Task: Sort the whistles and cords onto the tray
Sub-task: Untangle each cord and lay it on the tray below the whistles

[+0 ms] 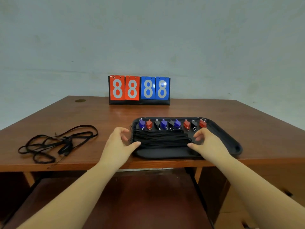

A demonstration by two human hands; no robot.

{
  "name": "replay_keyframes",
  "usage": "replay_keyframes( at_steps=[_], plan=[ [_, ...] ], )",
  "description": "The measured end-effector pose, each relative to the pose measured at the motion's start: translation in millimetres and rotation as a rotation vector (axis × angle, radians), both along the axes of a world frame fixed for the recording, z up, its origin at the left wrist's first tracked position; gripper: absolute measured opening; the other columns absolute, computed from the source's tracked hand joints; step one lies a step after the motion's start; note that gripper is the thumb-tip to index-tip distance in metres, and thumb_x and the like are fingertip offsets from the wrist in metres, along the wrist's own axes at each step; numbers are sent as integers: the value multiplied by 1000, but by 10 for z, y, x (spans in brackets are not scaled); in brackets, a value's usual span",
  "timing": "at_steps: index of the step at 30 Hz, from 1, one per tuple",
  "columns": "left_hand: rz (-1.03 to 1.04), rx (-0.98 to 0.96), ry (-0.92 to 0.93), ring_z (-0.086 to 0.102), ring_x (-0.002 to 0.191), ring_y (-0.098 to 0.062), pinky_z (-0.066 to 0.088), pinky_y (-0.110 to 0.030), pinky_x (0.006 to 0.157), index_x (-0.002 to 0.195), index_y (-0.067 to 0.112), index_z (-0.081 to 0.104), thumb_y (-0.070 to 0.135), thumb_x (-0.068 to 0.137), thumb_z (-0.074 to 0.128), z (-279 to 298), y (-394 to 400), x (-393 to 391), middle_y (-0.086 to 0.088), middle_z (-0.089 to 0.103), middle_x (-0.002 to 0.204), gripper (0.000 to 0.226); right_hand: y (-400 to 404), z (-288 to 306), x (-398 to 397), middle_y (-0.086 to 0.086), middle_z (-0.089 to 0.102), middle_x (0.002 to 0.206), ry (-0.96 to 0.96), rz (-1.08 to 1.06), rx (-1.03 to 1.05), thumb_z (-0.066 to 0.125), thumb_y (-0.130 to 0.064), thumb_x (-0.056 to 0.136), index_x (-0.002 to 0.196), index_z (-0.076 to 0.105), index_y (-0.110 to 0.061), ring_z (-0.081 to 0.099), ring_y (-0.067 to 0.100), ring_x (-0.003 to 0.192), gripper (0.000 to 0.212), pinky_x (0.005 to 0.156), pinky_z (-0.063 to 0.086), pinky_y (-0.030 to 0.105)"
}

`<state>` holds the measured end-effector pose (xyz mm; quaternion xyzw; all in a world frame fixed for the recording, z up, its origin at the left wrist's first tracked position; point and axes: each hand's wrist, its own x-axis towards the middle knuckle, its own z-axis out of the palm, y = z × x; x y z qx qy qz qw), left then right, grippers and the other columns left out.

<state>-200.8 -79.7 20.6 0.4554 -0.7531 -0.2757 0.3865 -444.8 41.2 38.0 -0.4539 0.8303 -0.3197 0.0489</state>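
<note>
A black tray (227, 138) lies near the table's front edge. Along its far side stands a row of several whistles (171, 124) in blue, red and black, each with a small ring. In front of them lies a folded bundle of black cords (162, 139). My left hand (119, 142) touches the bundle's left end with thumb and fingers spread. My right hand (207, 142) touches its right end the same way. Neither hand has closed around the cords. A loose tangle of black cords (57, 143) lies on the table to the left.
A flip scoreboard (139, 90) showing 88 in red and 88 in blue stands at the back of the brown wooden table (99, 116), against a pale wall. A round grommet hole (80, 100) is at the far left.
</note>
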Motion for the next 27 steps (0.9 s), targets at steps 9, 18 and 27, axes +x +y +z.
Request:
replay_keyframes(
  at_steps=[9, 18, 27],
  plan=[
    [8, -123, -103, 52, 81, -3, 36, -16, 67, 97, 30, 56, 34, 81, 69, 100, -77, 686, 11, 53, 99, 21, -73, 140, 587, -5, 57, 114, 90, 153, -89, 69, -33, 82, 107, 55, -25, 52, 8, 96, 30, 79, 38, 22],
    [260, -176, -395, 48, 115, -20, 39, -36, 97, 112, 30, 63, 46, 83, 63, 71, -330, 1465, 3, 56, 119, 33, -612, 169, 1699, -11, 54, 109, 131, 477, -68, 64, -33, 87, 110, 56, -27, 50, 5, 94, 26, 83, 39, 19],
    [80, -50, -390, 49, 114, -15, 40, -35, 101, 113, 34, 63, 53, 82, 60, -95, -572, 1674, 8, 55, 118, 36, -1394, -150, 2399, -5, 34, 148, 148, 530, 37, 51, -36, 93, 144, 33, -31, 34, 18, 134, 54, 111, 33, 36]
  ],
)
